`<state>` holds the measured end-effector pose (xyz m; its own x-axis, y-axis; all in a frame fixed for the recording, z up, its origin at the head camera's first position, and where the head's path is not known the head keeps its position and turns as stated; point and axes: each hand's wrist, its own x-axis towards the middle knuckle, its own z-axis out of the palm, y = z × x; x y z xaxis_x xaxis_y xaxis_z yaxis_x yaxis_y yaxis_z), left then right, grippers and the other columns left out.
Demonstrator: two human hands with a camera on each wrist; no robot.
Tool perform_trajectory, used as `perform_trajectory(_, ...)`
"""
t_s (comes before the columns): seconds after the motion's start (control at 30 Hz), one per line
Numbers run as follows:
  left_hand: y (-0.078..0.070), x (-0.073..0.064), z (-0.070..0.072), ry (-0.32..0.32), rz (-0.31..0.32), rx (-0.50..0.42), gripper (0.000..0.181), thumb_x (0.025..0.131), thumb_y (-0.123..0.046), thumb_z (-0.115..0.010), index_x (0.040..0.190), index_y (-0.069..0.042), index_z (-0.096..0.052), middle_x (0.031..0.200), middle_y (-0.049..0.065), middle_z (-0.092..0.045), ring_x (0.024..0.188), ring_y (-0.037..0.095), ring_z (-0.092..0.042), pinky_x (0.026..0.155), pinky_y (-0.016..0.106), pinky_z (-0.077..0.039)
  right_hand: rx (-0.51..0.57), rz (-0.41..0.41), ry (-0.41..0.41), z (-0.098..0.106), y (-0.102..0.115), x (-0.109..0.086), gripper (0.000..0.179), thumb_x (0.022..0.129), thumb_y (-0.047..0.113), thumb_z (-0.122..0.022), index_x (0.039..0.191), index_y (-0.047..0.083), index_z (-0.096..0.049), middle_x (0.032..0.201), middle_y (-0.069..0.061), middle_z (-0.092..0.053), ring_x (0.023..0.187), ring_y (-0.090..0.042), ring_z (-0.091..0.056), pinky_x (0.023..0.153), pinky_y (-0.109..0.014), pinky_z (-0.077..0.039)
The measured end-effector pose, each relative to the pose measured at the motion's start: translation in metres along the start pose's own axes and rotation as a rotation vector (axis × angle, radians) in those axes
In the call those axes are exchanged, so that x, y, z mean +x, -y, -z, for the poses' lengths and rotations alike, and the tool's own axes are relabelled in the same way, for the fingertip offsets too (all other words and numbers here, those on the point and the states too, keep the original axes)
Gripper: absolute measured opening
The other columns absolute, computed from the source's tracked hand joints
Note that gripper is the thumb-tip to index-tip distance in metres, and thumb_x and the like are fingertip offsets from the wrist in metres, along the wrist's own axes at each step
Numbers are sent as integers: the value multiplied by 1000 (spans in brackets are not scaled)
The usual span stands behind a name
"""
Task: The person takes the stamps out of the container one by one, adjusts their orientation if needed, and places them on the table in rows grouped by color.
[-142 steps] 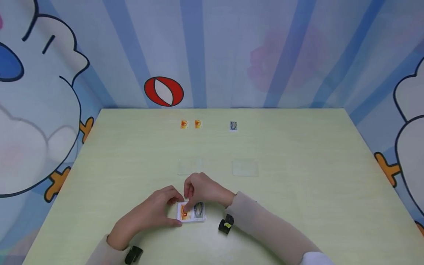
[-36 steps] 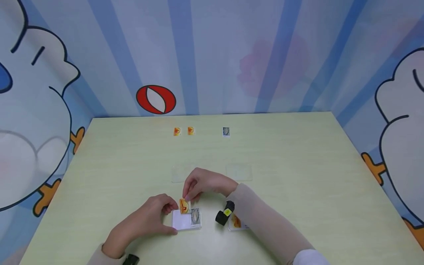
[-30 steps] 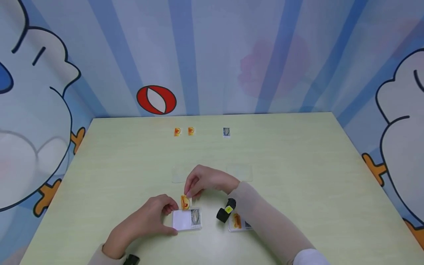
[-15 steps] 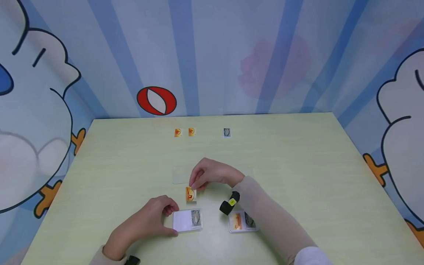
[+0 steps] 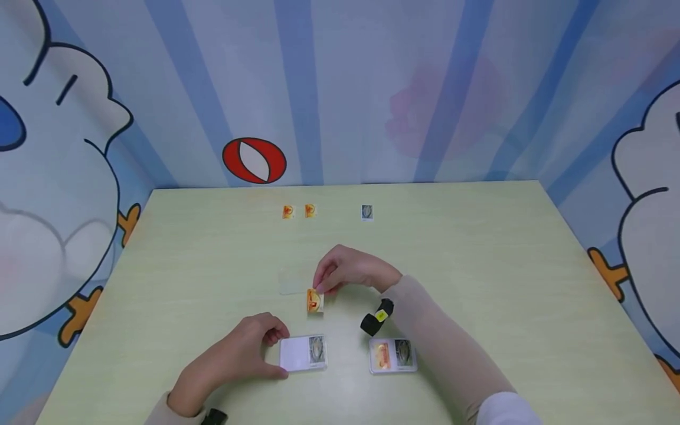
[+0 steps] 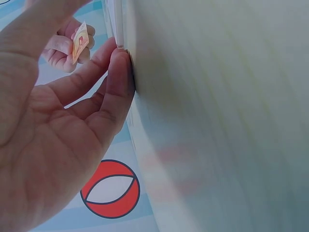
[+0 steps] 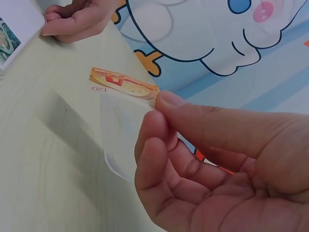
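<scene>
Card, small, rectangular, stamp-like, printed orange and yellow: 4.7 s ago in the left part of the flat, clear-edged white plastic case; now out, raised above the table beyond it. Right hand pinches it at one corner, thumb closed against forefinger. Left hand unchanged: thumb and fingers spread only across the case's left end, gripping it. Second flat white plastic case, partly behind the beige right sleeve 1.2 s ago, now shows almost whole. Surface: pale yellow-green wood-grain tabletop; behind, blue-striped printed wall with white cartoon figures at left and right, plus red-and-white ball drawing. Counts: cases, two; orange cards, four (one held, one in second case, two near far edge); grey-patterned cards, three (one per case, one near far edge); clear flat plastic sheet, one visible, near right hand; black wrist devices, two.
</scene>
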<state>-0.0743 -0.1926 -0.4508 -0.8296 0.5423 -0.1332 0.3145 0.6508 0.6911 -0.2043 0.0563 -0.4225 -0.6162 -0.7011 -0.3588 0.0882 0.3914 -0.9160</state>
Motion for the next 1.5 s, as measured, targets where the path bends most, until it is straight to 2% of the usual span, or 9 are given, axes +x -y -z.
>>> perform_trajectory(0.27,-1,1,3,3,-10,-4,52,65,-29,-95,101,-9,-64,88,-6,-55,82,10,-51,73,25,-48,17,-26,-15,10,5,0,4,87,-3,-73,91,-4,-73,80,-9,-71,69,-18,-62,73,-34,-56)
perform_trajectory(0.63,-2,1,3,1,-6,5,52,65,-27,-95,102,-8,-64,89,-6,-56,82,11,-52,74,25,-48,37,-20,-7,22,-3,7,5,88,-4,-71,92,-4,-73,82,-10,-71,70,-19,-63,71,-33,-55)
perform_trajectory(0.97,-1,1,3,10,4,-4,52,65,-27,-95,102,-8,-64,89,-6,-56,83,11,-52,74,26,-48,55,-61,-18,33,-4,12,5,89,-3,-71,93,-2,-73,85,-11,-71,72,-19,-62,72,-31,-54)
perform_trajectory(1.27,0,-1,1,2,-3,-20,52,65,-27,-95,102,-8,-64,90,-6,-56,83,10,-52,75,26,-49,106,-48,-11,43,-8,16,6,89,-5,-70,94,-4,-72,86,-12,-71,74,-21,-63,74,-32,-55)
perform_trajectory(1.5,-1,-2,2,5,5,-24,52,65,-27,-95,102,-9,-64,90,-6,-56,84,11,-52,76,26,-49,101,-48,-15,50,-5,18,6,89,-6,-69,94,-4,-71,85,-11,-71,74,-20,-63,74,-33,-54)
